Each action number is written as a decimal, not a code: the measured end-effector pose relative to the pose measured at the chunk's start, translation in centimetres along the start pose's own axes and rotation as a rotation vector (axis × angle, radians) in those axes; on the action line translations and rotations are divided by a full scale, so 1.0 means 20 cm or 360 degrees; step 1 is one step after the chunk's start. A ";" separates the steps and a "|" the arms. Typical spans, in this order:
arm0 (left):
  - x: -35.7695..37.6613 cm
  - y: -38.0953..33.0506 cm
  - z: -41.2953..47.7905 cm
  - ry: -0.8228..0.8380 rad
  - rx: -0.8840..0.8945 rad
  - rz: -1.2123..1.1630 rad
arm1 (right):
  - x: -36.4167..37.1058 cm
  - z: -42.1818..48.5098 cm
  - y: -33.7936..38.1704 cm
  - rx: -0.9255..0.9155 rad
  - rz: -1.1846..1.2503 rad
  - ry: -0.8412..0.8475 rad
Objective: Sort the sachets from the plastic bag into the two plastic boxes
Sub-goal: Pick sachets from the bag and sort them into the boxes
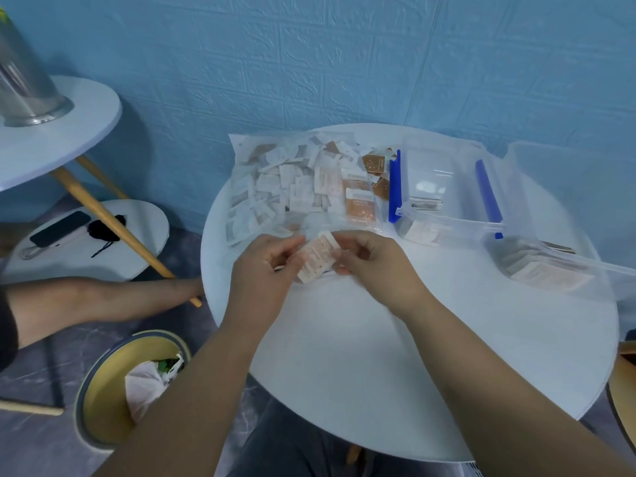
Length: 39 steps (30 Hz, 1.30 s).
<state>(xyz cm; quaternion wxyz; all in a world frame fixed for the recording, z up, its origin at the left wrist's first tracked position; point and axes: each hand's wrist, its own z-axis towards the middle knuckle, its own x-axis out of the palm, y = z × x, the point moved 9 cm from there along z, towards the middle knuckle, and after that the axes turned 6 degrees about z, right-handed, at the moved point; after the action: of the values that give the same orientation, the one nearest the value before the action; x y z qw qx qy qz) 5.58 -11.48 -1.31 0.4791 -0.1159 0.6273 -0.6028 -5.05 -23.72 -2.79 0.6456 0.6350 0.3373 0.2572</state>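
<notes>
Both forearms come up from the bottom of the frame and meet at its centre, over the near part of the round white table (378, 356). The left hand (265, 270) and the right hand (375, 266) face each other with fingers curled. Each pinches one side of a single pale sachet (318, 258), which is tilted between them just above the tabletop.

Directly above the hands in the frame lies the clear plastic bag (237, 146), flat on the table and packed with white and orange-brown sachets. To its right stand the two clear plastic boxes. The nearer box (444, 220) has a blue latch (395, 187) on its left side, beside the bag, and holds a few pale sachets. The farther box (564, 166) sits at the right edge of the frame with a stack of sachets inside.

A blue wall (309, 63) embossed like brickwork fills the top of the frame.

At the upper left, a second white table (58, 139) on wooden legs carries a metal vessel (24, 87). Below it, a low round surface (144, 228) holds a dark phone (60, 228) and a black cord (103, 228). A bare limb (103, 297) of a person reaches in from the left edge. At the lower left, a bin (86, 390) with a yellow inside holds crumpled waste.
</notes>
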 end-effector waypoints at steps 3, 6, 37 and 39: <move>0.09 -0.03 -0.01 0.0192 0.0080 0.0182 | 0.00 -0.01 -0.02 0.0029 0.0107 0.0000; 0.08 -0.06 0.00 0.0100 0.0103 0.0226 | -0.05 -0.01 0.03 -0.0124 -0.0253 -0.0121; 0.02 0.01 0.05 -0.0316 0.0279 0.0275 | 0.04 0.09 0.00 -0.0310 -0.1487 0.0100; 0.02 0.00 0.05 -0.0311 0.0271 0.0270 | 0.05 0.08 0.02 -0.0382 -0.1492 0.0057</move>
<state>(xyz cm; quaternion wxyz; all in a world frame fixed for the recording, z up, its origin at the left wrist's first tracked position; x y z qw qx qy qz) 6.17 -12.42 -1.35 0.5953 -0.0796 0.5319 -0.5970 -3.22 -23.92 -2.62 0.7548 0.3309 0.5662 -0.0135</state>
